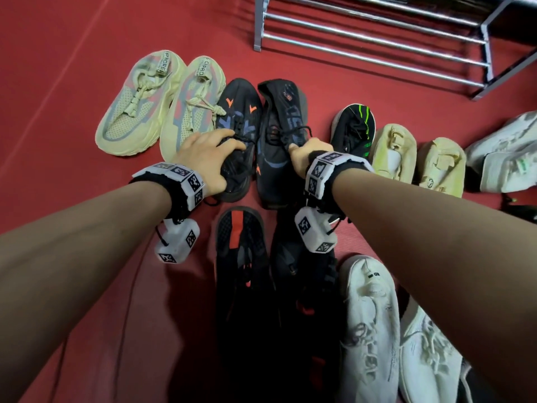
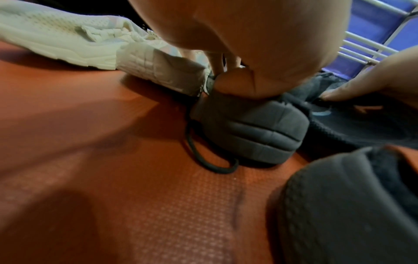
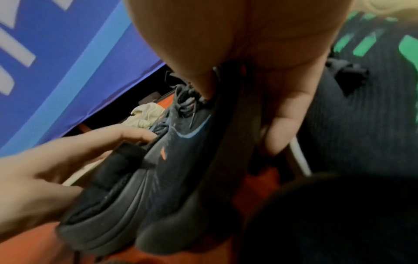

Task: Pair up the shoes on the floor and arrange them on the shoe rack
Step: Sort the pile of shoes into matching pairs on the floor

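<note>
Two black shoes with orange marks lie side by side on the red floor. My left hand (image 1: pixel 209 161) grips the left black shoe (image 1: pixel 241 112) at its collar, thumb on the heel (image 2: pixel 248 132). The right black shoe (image 1: pixel 279 112) is held at its outer side by my right hand (image 1: pixel 308 149), whose fingers curl round the sole edge in the right wrist view (image 3: pixel 282 128); that shoe (image 3: pixel 181 142) leans against its mate. The metal shoe rack (image 1: pixel 377 33) stands at the back right with bare bars.
Left of the black shoes lies a cream pair (image 1: pixel 136 106). To the right are a black-and-green shoe (image 1: pixel 354 126), a pale yellow pair (image 1: pixel 392 152) and a white shoe (image 1: pixel 505 152). Nearer me lie a black-and-red pair (image 1: pixel 241 257) and a white pair (image 1: pixel 369 315).
</note>
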